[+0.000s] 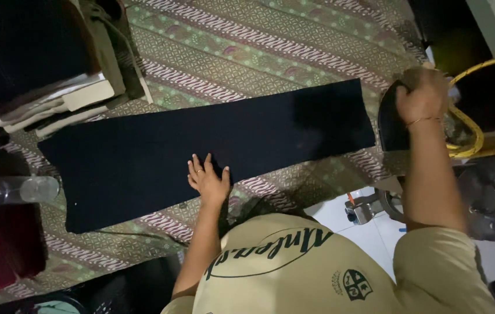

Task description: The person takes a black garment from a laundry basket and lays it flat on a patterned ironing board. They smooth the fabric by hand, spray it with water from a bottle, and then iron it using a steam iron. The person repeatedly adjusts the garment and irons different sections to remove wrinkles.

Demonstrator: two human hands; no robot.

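A long, dark navy folded garment lies flat across a patterned cloth-covered surface. My left hand rests palm down, fingers spread, on the garment's near edge. My right hand is closed around the handle of a dark clothes iron, which sits just off the garment's right end. A yellow cord loops beside the iron.
A stack of folded clothes lies at the upper left. A clear plastic bottle lies at the left beside a dark red object. White floor tiles and a small metal fitting show at the lower right.
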